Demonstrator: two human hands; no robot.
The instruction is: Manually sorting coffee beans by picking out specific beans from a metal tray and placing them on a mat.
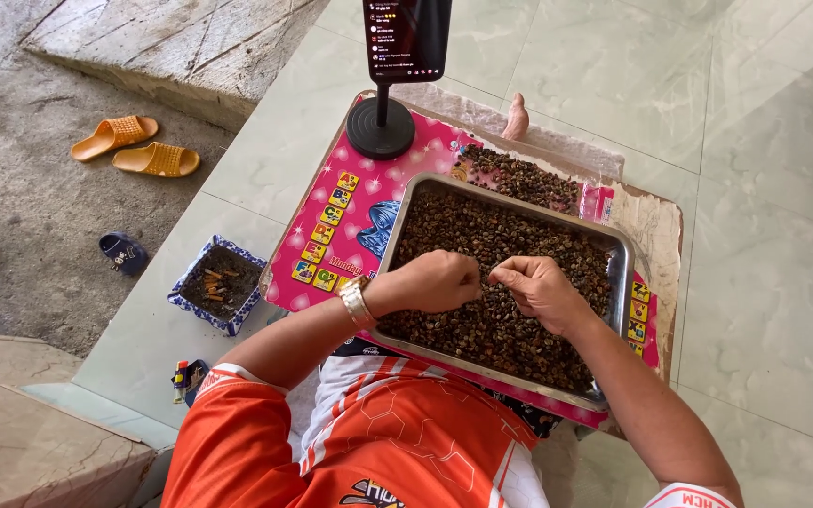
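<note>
Left hand and right hand pinch something unseen – over the tray

Home porch: tiled floor, sandals

Upright at the far edge of the pink board: a phone on a black round-footed stand, dark screen lit with small lines of pale text and coloured dots. Across the board's left part, a column of small yellow picture tiles; more at its right edge. Left of the board, on the floor: an open blue-and-white patterned paper box.
</note>
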